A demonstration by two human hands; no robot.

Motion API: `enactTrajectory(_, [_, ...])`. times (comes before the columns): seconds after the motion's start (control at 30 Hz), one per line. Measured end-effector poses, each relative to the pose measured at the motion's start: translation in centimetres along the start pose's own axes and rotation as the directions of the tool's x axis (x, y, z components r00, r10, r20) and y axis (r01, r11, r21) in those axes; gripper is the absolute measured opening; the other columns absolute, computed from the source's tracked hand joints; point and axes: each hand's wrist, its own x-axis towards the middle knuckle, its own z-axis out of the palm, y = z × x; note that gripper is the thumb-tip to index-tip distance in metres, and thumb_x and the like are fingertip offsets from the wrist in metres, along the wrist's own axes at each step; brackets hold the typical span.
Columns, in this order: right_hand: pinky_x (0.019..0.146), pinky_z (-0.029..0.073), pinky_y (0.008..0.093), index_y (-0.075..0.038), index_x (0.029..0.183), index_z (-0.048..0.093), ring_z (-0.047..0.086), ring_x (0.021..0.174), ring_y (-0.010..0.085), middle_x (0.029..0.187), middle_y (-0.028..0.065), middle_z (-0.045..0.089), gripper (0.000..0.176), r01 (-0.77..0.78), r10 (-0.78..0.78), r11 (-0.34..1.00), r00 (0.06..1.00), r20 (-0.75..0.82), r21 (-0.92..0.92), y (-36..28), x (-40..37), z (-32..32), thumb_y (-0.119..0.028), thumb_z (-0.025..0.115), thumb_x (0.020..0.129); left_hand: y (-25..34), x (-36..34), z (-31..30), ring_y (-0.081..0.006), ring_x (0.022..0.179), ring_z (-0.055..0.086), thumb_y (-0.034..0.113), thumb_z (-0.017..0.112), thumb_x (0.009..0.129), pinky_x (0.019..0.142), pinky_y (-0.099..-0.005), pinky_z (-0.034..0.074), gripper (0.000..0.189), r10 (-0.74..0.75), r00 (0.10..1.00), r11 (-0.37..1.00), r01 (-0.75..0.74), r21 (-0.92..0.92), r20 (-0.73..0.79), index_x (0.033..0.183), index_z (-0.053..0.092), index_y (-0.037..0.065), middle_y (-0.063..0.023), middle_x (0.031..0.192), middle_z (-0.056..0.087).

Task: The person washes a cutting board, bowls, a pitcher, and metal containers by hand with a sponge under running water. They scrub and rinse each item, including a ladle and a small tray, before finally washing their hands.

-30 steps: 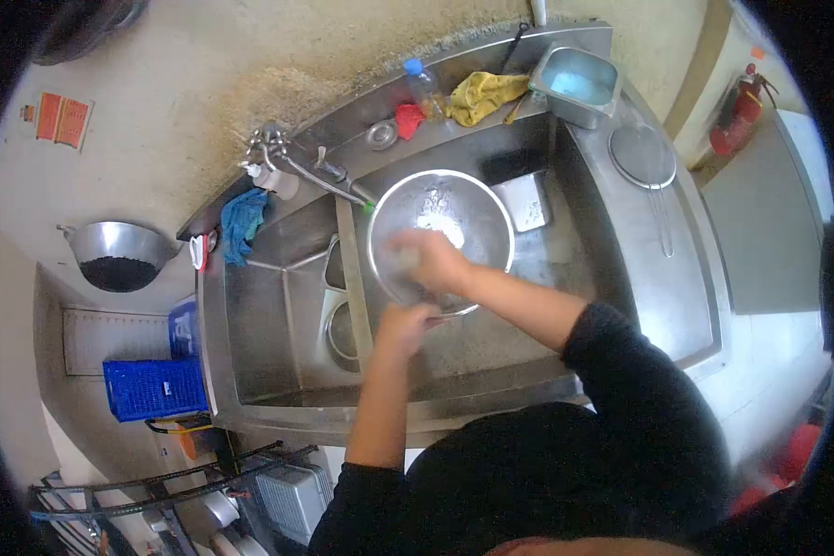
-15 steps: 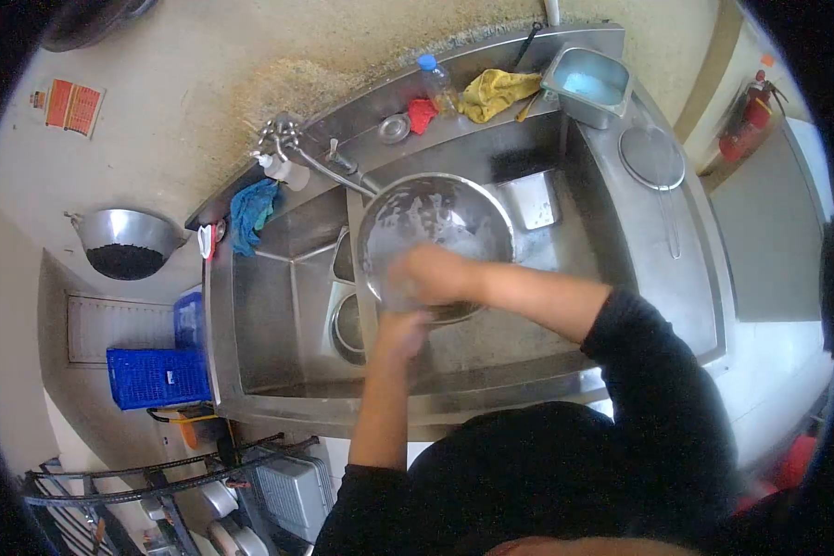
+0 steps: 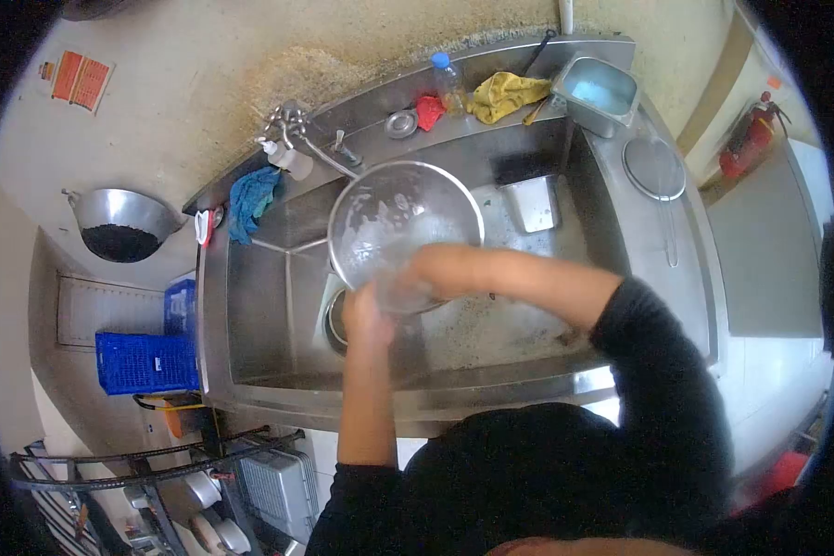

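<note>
Steel bowl (image 3: 394, 218), soapy, tilted over the sink (image 3: 259, 315), rim near the tap (image 3: 315, 157). Left hand (image 3: 366, 315) clamps its near rim. Right hand (image 3: 433, 271) is inside against the bowl wall, blurred: can't tell if clenched or holding anything

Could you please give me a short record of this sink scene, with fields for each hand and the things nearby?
Place: steel sink with a tap
Left hand: grips the near rim of the steel bowl
Right hand: inside the bowl, blurred; grip unclear
Bowl: held over the sink, white smears inside
Back ledge: bottle, yellow cloth, steel tub
Right counter: strainer
</note>
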Motion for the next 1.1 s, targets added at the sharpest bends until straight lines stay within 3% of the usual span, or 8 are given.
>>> enactTrajectory(0.17, [0.077, 0.045, 0.0397, -0.018, 0.103, 0.060, 0.056, 0.088, 0.0310, 0.091, 0.0122, 0.061, 0.036, -0.030, 0.154, 0.825, 0.973, 0.173, -0.564, 1.9, -3.1, -1.9, -0.008, 0.060, 0.068, -0.7, -2.2, 1.7, -0.0211, 0.097, 0.054, -0.007, 0.049, 0.068, 0.080, -0.0293, 0.045, 0.061, 0.355, 0.934, 0.755, -0.264, 0.601, -0.035, 0.126, 0.034, 0.002, -0.0129, 0.110, 0.052])
enactTrajectory(0.3, [0.083, 0.042, 0.0392, -0.016, 0.109, 0.055, 0.054, 0.091, 0.0310, 0.099, 0.0125, 0.058, 0.039, -0.166, 0.142, 0.975, 0.976, -0.162, -0.146, 0.3, -2.6, 3.7, -0.012, 0.060, 0.071, -4.1, 0.1, 2.5, -0.0244, 0.098, 0.052, -0.009, 0.039, 0.065, 0.078, -0.0329, 0.046, 0.064, 0.557, 0.831, 0.648, -0.441, 0.621, 0.009, 0.128, 0.030, 0.003, -0.0152, 0.112, 0.048])
enactTrajectory(0.37, [0.087, 0.040, 0.0387, -0.016, 0.109, 0.053, 0.051, 0.094, 0.0300, 0.107, 0.0105, 0.054, 0.038, -0.128, 0.082, 0.988, 0.914, -0.397, -0.089, -0.7, -2.2, 5.8, -0.014, 0.060, 0.072, -2.7, -1.8, 4.8, -0.0241, 0.100, 0.051, -0.010, 0.039, 0.064, 0.082, -0.0317, 0.044, 0.065, 0.556, 0.831, 0.726, -0.475, 0.497, -0.019, 0.128, 0.030, 0.002, -0.0152, 0.113, 0.048])
enactTrajectory(0.5, [0.082, 0.045, 0.0378, -0.017, 0.106, 0.054, 0.050, 0.097, 0.0283, 0.106, 0.0066, 0.053, 0.029, 0.075, -0.059, 0.870, 0.997, 0.048, -0.487, 1.5, -5.3, 1.5, -0.013, 0.051, 0.077, -1.3, -2.4, 2.0, -0.0250, 0.105, 0.049, -0.009, 0.038, 0.065, 0.088, -0.0321, 0.040, 0.063, 0.486, 0.874, 0.731, -0.420, 0.538, 0.022, 0.126, 0.031, -0.001, -0.0165, 0.116, 0.046])
enactTrajectory(0.6, [0.078, 0.047, 0.0366, -0.015, 0.104, 0.054, 0.051, 0.096, 0.0274, 0.104, 0.0071, 0.053, 0.029, 0.097, -0.116, 0.798, 0.993, 0.007, -0.595, 2.1, -6.3, 0.0, -0.011, 0.048, 0.076, -1.2, -2.7, 3.2, -0.0218, 0.110, 0.045, -0.014, 0.042, 0.067, 0.093, -0.0314, 0.036, 0.061, 0.492, 0.870, 0.746, -0.418, 0.519, -0.006, 0.126, 0.033, -0.001, -0.0148, 0.120, 0.045])
enactTrajectory(0.77, [0.078, 0.047, 0.0355, -0.015, 0.102, 0.054, 0.052, 0.096, 0.0263, 0.107, 0.0072, 0.052, 0.028, -0.068, -0.043, 0.931, 0.955, -0.293, -0.360, -1.5, -5.5, 6.0, -0.012, 0.048, 0.075, -5.3, 0.7, 1.4, -0.0247, 0.105, 0.048, -0.009, 0.037, 0.066, 0.090, -0.0315, 0.038, 0.057, 0.669, 0.737, 0.457, -0.509, 0.729, 0.095, 0.123, 0.035, -0.003, -0.0160, 0.117, 0.046])
enactTrajectory(0.8, [0.078, 0.048, 0.0353, -0.015, 0.101, 0.054, 0.053, 0.095, 0.0262, 0.107, 0.0074, 0.052, 0.026, -0.045, -0.097, 0.948, 0.903, -0.419, -0.315, -1.3, -5.4, 6.5, -0.013, 0.048, 0.075, -4.2, -1.5, 3.8, -0.0237, 0.106, 0.047, -0.011, 0.036, 0.067, 0.090, -0.0309, 0.038, 0.057, 0.547, 0.837, 0.714, -0.462, 0.526, -0.006, 0.124, 0.035, -0.003, -0.0151, 0.117, 0.046])
enactTrajectory(1.1, [0.071, 0.047, 0.0400, -0.012, 0.101, 0.051, 0.053, 0.090, 0.0313, 0.104, 0.0110, 0.052, 0.029, 0.045, -0.090, 0.938, 0.989, -0.115, -0.344, 1.6, -6.4, 4.6, -0.009, 0.050, 0.072, -3.1, -1.7, 3.5, -0.0203, 0.110, 0.044, -0.006, 0.054, 0.072, 0.091, -0.0289, 0.038, 0.064, 0.473, 0.872, 0.657, -0.442, 0.611, 0.122, 0.130, 0.031, 0.004, -0.0109, 0.122, 0.044])
